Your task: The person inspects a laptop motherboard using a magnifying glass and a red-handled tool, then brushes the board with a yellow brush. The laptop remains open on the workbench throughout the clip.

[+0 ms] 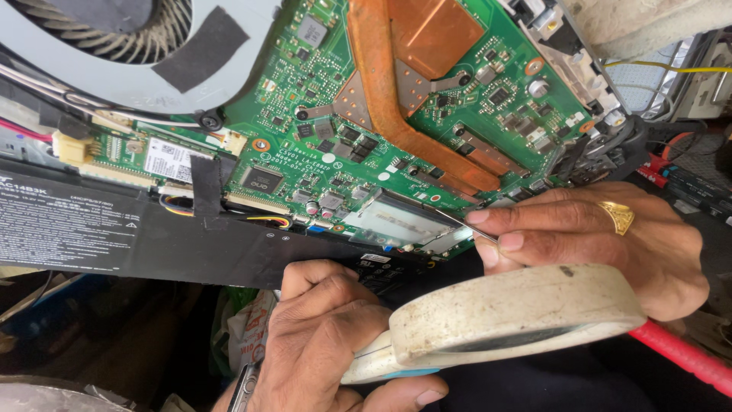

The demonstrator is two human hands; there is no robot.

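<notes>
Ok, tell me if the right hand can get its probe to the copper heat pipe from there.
Probably yes. The right hand pinches a thin metal probe just below the copper heat pipe, and only open circuit board lies between; the magnifier sits lower.

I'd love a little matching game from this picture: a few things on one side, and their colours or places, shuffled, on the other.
Things:
1. heat pipe
2. circuit board
3. magnifying glass
4. ring

Descriptions:
A. gold, on a finger of the right hand
B. copper-orange, curving across the board
C. dirty white rim, held in the left hand
D. green, covered in tiny parts

Pairs: 1-B, 2-D, 3-C, 4-A
</notes>
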